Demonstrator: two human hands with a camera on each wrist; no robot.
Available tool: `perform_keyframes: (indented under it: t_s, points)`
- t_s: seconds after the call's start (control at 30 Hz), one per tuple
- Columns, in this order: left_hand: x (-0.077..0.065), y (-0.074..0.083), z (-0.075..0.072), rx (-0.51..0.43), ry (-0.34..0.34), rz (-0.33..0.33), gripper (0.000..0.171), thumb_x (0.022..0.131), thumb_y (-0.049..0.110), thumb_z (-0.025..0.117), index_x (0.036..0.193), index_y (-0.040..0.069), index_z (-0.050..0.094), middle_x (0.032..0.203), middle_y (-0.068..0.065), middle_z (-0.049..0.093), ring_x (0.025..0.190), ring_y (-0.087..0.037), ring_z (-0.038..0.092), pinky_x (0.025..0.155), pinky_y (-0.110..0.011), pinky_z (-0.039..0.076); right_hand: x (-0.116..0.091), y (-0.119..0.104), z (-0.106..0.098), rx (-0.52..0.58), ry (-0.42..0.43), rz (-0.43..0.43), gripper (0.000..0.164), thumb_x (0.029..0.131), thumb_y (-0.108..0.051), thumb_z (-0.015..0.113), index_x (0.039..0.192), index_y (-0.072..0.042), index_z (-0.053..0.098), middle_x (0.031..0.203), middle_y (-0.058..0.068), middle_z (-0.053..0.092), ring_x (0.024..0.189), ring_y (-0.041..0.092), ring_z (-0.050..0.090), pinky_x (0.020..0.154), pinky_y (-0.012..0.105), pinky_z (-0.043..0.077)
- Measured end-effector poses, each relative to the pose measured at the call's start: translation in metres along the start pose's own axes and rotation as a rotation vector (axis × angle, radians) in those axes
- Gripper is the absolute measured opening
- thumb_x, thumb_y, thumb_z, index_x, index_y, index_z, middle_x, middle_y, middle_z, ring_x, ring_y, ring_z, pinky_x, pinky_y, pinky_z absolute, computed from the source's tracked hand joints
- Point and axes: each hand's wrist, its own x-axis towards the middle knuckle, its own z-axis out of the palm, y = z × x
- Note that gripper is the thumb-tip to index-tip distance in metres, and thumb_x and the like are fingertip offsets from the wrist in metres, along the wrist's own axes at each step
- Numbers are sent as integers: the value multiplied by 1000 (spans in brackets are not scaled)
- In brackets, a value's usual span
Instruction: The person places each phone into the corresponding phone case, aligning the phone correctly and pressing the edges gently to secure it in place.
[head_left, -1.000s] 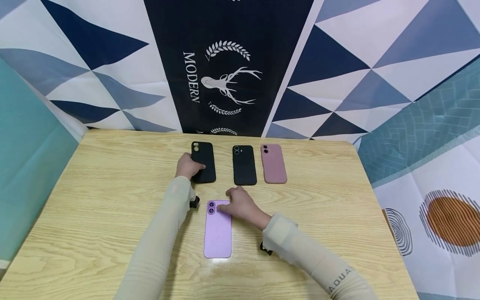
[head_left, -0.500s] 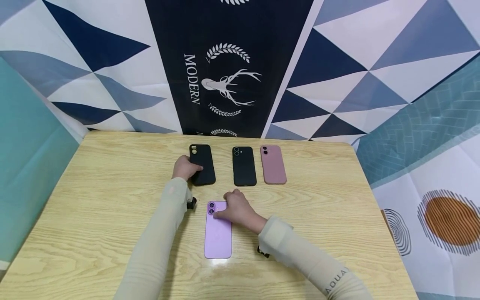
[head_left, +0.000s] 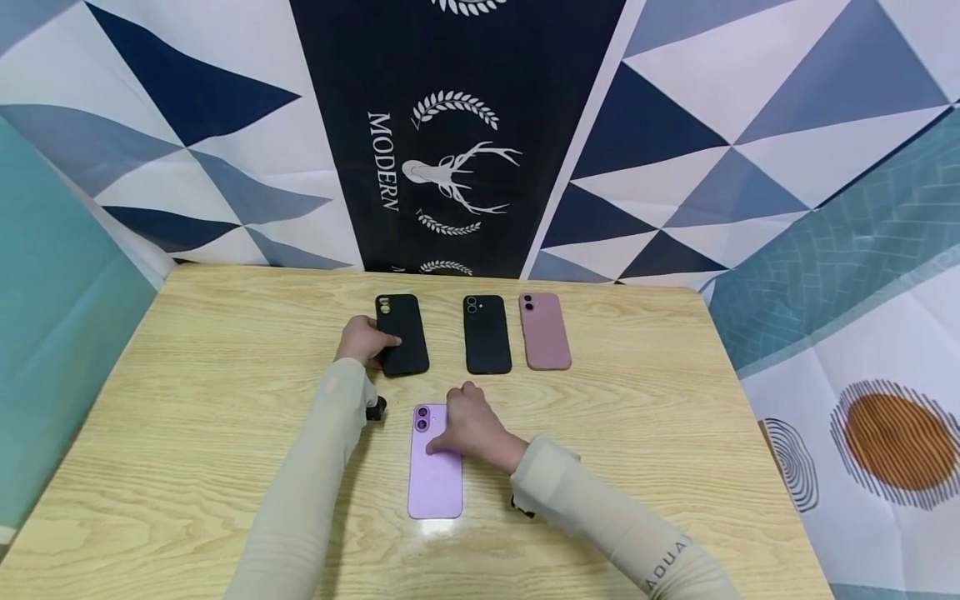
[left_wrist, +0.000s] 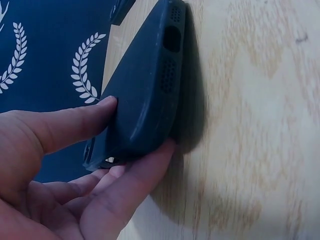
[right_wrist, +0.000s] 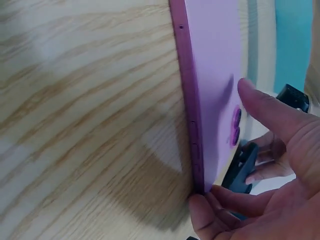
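Observation:
A black phone case (head_left: 405, 346) with camera cutouts lies at the back left of the table. My left hand (head_left: 362, 340) grips its left side, thumb over the back and fingers under the edge. In the left wrist view, the case (left_wrist: 135, 95) is tilted, with a shadow beneath its edge and speaker holes along one end. A purple phone (head_left: 435, 492) lies camera side up near the middle. My right hand (head_left: 476, 427) holds it at the upper right, thumb across its back. In the right wrist view, fingertips (right_wrist: 204, 212) meet the phone's edge near its top corner.
To the right of the black case lie another black phone or case (head_left: 487, 337) with two lens rings and a pink one (head_left: 545, 333). The wooden table (head_left: 637, 417) ends at a patterned backdrop (head_left: 450, 100) behind.
My left hand has drawn the black case slightly left and nearer. My right hand has slid down along the purple phone's right edge, its thumb away from the lenses; the phone stays put.

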Motion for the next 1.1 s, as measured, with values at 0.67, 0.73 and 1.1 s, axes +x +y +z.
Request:
perform_keyframes:
  t_s: [0.67, 0.73, 1.1]
  points:
    - [6, -2, 2, -4, 4, -19, 62, 80, 18, 64, 132, 2, 33, 125, -20, 44, 93, -31, 59, 57, -30, 54, 24, 10, -5, 38, -155, 70, 62, 44, -38, 86, 82, -1, 54, 83, 7, 45, 79, 20, 39, 64, 26, 38]
    - [7, -2, 2, -15, 1, -24, 63, 80, 17, 64, 132, 3, 33, 127, -19, 43, 93, -31, 59, 57, -30, 54, 24, 12, -7, 59, -171, 82, 63, 44, -38, 86, 83, -1, 54, 84, 7, 44, 78, 19, 40, 63, 26, 38]
    - [6, -6, -2, -140, -32, 8, 57, 83, 11, 60, 133, 4, 32, 125, -19, 46, 86, -28, 61, 60, -31, 54, 18, 19, -16, 428, -277, 193, 63, 55, -25, 84, 95, -2, 41, 82, 7, 48, 66, 16, 48, 54, 24, 40]
